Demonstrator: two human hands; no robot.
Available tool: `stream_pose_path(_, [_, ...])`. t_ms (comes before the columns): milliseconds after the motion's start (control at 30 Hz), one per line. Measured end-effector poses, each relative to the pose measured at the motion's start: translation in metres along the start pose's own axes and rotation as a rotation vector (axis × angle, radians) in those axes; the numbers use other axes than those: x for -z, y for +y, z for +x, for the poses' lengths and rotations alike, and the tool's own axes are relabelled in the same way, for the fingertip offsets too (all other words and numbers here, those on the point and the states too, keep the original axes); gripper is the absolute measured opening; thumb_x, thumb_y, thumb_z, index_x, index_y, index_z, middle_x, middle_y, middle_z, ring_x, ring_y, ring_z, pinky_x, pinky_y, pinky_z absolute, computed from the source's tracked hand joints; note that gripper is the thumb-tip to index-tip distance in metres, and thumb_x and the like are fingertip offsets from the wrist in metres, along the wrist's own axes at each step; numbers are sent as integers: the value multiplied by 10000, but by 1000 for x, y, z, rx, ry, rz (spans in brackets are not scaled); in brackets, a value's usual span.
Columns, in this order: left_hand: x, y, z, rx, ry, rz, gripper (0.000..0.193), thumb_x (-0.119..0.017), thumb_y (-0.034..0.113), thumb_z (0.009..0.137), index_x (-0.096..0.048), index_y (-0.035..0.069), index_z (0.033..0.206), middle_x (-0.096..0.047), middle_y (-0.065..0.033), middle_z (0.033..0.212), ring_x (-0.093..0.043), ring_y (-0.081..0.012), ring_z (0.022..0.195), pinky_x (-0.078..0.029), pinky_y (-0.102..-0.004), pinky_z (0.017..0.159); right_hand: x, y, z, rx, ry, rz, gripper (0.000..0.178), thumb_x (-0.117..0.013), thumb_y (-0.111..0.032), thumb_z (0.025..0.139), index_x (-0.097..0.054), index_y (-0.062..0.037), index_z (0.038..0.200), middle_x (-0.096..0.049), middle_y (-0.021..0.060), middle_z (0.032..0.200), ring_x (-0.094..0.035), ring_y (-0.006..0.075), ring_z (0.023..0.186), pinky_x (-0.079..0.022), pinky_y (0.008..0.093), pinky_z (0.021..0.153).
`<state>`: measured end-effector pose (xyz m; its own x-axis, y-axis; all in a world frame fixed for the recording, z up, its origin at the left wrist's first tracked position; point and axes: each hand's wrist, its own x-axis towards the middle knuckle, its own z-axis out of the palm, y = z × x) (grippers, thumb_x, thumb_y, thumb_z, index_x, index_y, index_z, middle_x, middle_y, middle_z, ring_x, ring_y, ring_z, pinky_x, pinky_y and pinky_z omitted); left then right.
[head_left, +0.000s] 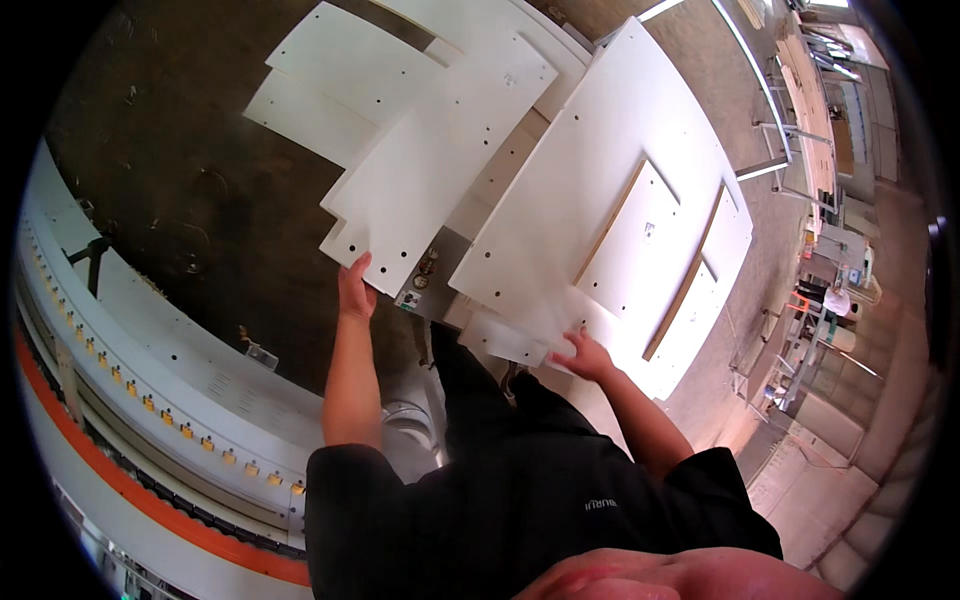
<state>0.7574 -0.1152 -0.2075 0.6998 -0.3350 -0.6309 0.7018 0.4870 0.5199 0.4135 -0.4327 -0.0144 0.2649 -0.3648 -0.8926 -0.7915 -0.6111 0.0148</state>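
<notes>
At the near left corner of a long white panel [430, 150] with dark drilled holes, my left hand [357, 287] grips the edge. Part of that hand is hidden beneath the panel. My right hand [587, 355] has its fingers spread, close to the near edge of a large white panel [560, 200] and a smaller white board [510, 340]. Whether it touches either one I cannot tell. Smaller white panels with brown edges, one of them a rectangular panel [630, 240], lie on top of the large panel.
More white panels [340, 60] are stacked at the far left. Between the stacks sits a grey metal plate [440, 280] with small round parts on it. A long machine [180, 370] with an orange strip curves along my left. Metal frames [770, 165] and a person [835, 300] are farther right.
</notes>
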Motion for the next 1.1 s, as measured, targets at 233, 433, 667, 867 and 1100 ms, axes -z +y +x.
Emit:
stream_pose_path(233, [-88,42,-121,-32,15,-215,599,-663,94,873,-497,17,1443,-622,-109,1353,-620,-298,1239,-532,-458,1045,27,-127,37,389,-81,1174,594,-643,-483,1000,-613,-13,1362,-658,128,1338,-640,261,1219,-509,393,1019])
stream_pose_path(433, [-134,71,-230,-95,27,-217,600,-662,178,869,-510,40,1433,-624,-106,1358,-607,-310,1261,-500,-474,1079,64,-248,40,278,-390,1877,453,-659,-387,1007,-647,-22,1275,-721,74,1190,-686,189,1104,-532,344,981])
stream_pose_path(667, [-97,5,-375,-163,219,-213,671,-645,119,845,-437,-3,1471,-589,-144,1374,-587,-336,1280,-491,-503,1096,22,-201,-39,541,-484,1592,354,-671,-317,1003,-673,-21,1197,-712,53,1115,-662,131,1016,-505,298,959])
stream_pose_path(867, [-112,-77,-483,-210,126,-139,725,-692,167,831,-418,-30,1473,-568,-166,1387,-567,-339,1295,-481,-503,1103,8,-100,-100,704,-557,1517,278,-704,-248,975,-679,-22,1135,-707,52,1086,-659,132,1005,-522,288,913])
stream_pose_path(1100, [-131,-192,-545,-152,-15,-115,743,-711,276,835,-443,4,1473,-584,-152,1387,-567,-334,1284,-450,-479,1109,1,62,-146,596,-422,1468,237,-735,-236,951,-684,-31,1060,-700,38,1020,-677,135,944,-541,298,849])
